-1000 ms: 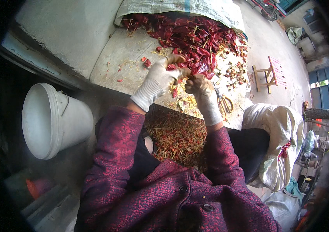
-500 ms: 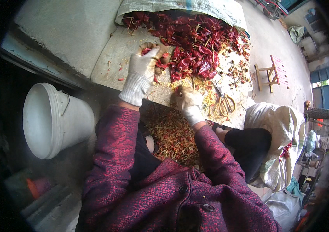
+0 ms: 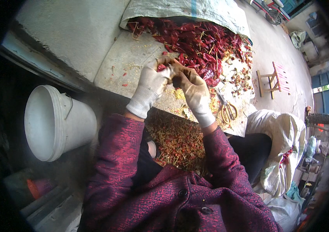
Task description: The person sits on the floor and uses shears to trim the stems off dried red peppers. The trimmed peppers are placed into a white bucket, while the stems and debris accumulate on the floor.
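Both of my hands wear stained whitish gloves and meet above the front of a pale board [image 3: 124, 52]. My left hand [image 3: 153, 79] is closed around dried red chili peppers [image 3: 161, 68], a bit of red showing between thumb and fingers. Against its fingertips, my right hand [image 3: 194, 87] is closed in a pinch; whatever it grips is hidden. Just beyond lies a heap of dark red dried chili peppers [image 3: 199, 44], spilling from a woven sack [image 3: 218, 13]. Scissors [image 3: 226, 107] with tan handles rest on the board, right of my right hand.
A white bucket [image 3: 75, 123] lies tipped at the left. Stems and red scraps [image 3: 178, 139] cover the floor between my legs. Yellow seeds [image 3: 180, 94] are scattered on the board. At the right are a stuffed white sack [image 3: 276, 143] and a small stool [image 3: 276, 79].
My right hand has risen from the board's front edge to meet my left hand. My left hand has shifted slightly right and nearer, still holding chili peppers.
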Demonstrator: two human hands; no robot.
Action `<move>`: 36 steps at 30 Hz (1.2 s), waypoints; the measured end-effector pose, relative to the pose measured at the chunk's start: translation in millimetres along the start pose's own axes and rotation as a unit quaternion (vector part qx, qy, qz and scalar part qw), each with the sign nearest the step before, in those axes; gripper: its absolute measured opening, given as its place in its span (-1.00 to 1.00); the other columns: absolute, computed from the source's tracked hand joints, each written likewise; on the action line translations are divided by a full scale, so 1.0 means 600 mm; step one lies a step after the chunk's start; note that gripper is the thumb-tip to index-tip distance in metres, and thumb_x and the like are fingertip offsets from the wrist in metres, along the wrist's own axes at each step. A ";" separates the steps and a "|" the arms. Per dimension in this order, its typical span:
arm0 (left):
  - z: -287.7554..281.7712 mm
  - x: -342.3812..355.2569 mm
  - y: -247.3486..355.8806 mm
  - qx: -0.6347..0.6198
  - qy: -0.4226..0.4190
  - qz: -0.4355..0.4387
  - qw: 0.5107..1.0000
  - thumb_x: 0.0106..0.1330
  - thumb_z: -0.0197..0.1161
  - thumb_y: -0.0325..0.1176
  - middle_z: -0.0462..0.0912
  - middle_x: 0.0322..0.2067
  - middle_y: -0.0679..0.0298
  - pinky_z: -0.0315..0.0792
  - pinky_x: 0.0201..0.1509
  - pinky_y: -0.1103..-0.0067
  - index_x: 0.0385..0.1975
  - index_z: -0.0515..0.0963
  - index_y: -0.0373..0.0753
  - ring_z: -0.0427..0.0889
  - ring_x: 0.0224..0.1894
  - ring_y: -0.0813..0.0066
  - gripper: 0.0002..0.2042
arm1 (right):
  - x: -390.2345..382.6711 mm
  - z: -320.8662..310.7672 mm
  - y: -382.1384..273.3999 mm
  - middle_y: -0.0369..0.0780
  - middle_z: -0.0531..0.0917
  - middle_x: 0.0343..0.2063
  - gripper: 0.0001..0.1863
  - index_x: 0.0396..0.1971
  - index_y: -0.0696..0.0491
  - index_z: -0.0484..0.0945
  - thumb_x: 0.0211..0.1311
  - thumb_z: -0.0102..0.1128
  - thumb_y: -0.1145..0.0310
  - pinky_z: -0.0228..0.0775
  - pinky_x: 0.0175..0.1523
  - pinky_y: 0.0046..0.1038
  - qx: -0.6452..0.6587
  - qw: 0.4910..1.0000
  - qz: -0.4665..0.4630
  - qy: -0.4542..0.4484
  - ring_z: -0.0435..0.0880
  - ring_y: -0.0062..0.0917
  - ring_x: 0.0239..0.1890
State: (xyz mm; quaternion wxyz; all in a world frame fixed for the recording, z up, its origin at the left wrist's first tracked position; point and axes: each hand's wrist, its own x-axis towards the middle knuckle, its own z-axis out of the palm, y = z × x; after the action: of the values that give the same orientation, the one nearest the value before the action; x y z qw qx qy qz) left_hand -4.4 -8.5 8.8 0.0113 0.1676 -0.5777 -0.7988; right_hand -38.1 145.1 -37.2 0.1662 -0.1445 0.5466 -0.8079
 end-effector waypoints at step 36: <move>0.052 0.028 -0.045 0.228 -0.031 0.128 0.965 0.31 0.38 -0.37 0.67 -0.33 0.38 0.49 -0.33 0.66 -0.12 0.59 -0.28 0.58 -0.38 0.71 -0.78 | -0.028 -0.049 -0.028 -0.19 0.74 -0.25 -0.72 -0.02 0.21 0.60 0.38 0.26 0.37 0.54 -0.13 -0.60 -0.374 0.912 -0.115 0.126 0.70 -0.61 -0.23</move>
State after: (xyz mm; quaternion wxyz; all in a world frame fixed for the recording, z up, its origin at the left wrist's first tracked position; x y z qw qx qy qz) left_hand -24.3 25.6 -11.8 0.0571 0.0656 -0.7612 -0.6427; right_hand -36.9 182.9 -33.1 -0.0642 -0.1551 0.8048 -0.5693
